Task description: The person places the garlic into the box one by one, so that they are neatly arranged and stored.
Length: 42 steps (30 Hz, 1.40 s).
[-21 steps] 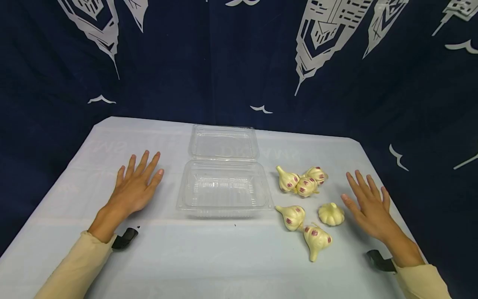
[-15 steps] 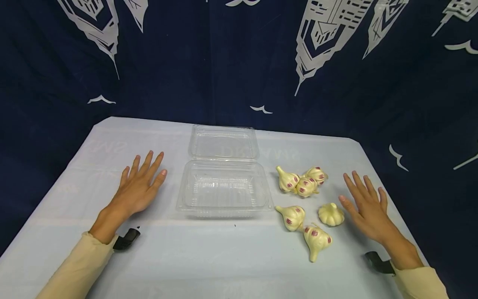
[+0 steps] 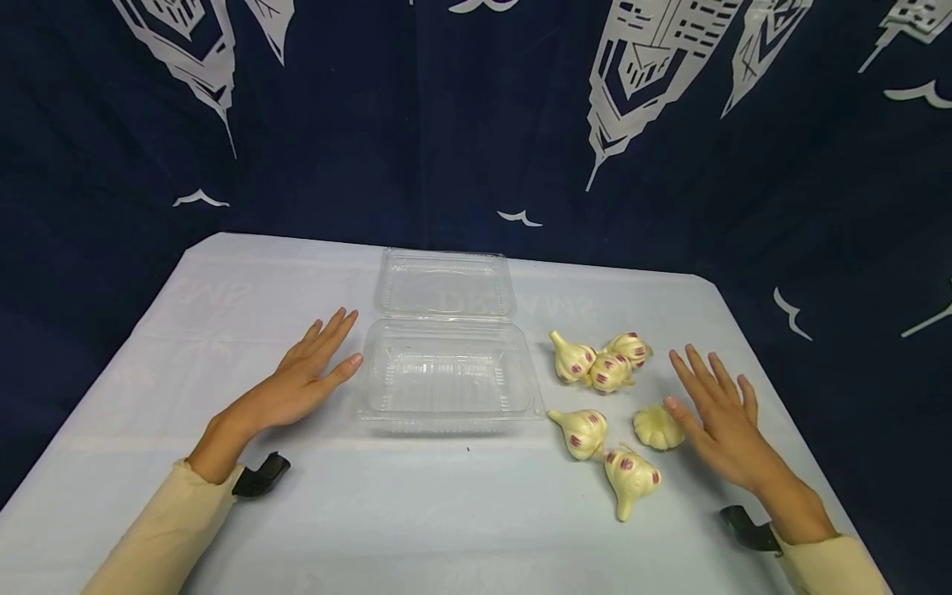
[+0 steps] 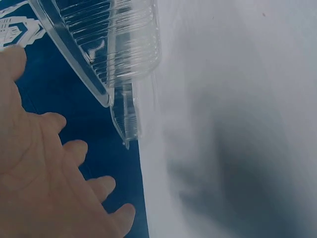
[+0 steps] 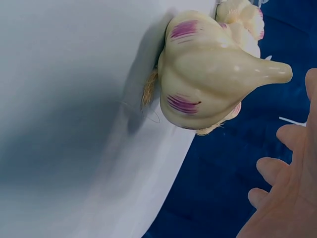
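Observation:
A clear plastic clamshell container (image 3: pixel 454 405) lies with its lid (image 3: pixel 446 285) folded back, near the middle of the table. Just left of it is my left hand (image 3: pixel 297 384), fingers straight, holding nothing. On the right, my right hand (image 3: pixel 721 421) is spread above the table, its thumb tip overlapping a plain garlic bulb (image 3: pixel 654 427) in the head view. Left of that hand, other garlic bulbs with purple marks lie in two groups, among them one garlic bulb (image 3: pixel 571 359) at the back and another garlic bulb (image 3: pixel 630 475) at the front. In the right wrist view a garlic bulb (image 5: pixel 208 69) looms large.
A white cloth covers the table (image 3: pixel 372 521). Behind it hangs a dark blue curtain (image 3: pixel 476 124) with white printed buildings and birds. Black wrist cameras sit at both cuffs, such as the left wrist camera (image 3: pixel 262 475).
My left hand has moved right toward the container and turned partly onto its side. My right hand has shifted slightly left, closer to the plain garlic bulb. The container and bulbs have stayed put.

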{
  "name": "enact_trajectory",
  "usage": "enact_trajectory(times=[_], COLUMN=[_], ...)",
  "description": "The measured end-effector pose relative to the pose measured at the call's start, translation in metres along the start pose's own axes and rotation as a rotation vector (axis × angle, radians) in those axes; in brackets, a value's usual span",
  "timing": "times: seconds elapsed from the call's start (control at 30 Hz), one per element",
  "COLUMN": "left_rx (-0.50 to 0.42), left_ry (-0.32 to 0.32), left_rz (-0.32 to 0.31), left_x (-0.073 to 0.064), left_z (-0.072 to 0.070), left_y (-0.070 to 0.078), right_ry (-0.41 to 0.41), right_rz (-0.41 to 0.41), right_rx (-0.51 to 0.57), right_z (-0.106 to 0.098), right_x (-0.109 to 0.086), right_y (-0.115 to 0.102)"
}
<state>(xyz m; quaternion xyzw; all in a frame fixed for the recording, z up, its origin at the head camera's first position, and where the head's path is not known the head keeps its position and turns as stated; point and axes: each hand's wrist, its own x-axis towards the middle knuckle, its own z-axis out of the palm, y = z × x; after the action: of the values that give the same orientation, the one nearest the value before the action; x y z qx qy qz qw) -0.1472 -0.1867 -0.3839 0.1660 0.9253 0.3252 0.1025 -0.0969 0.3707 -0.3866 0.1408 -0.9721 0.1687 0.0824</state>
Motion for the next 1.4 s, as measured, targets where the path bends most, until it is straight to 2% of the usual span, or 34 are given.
enact_trajectory(times=[0.47,0.77,1.03,1.4], left_rx=[-0.127,-0.148,-0.178,-0.183], left_ry=[-0.075,-0.093,-0.115,-0.136], left_rz=[0.042,0.073,0.104,0.192], left_x=[0.005,0.006,0.004,0.006], left_z=[0.011,0.014,0.017,0.021], left_y=[-0.001,-0.002,-0.005,-0.007], right_ry=[-0.031,-0.048,-0.058,-0.091], right_rz=[-0.018,0.003,-0.028,-0.037], right_rx=[0.027,0.035,0.089,0.155], right_z=[0.006,0.009,0.012,0.010], right_x=[-0.006,-0.009,-0.009,-0.010], right_y=[-0.005,-0.007,-0.008,-0.006])
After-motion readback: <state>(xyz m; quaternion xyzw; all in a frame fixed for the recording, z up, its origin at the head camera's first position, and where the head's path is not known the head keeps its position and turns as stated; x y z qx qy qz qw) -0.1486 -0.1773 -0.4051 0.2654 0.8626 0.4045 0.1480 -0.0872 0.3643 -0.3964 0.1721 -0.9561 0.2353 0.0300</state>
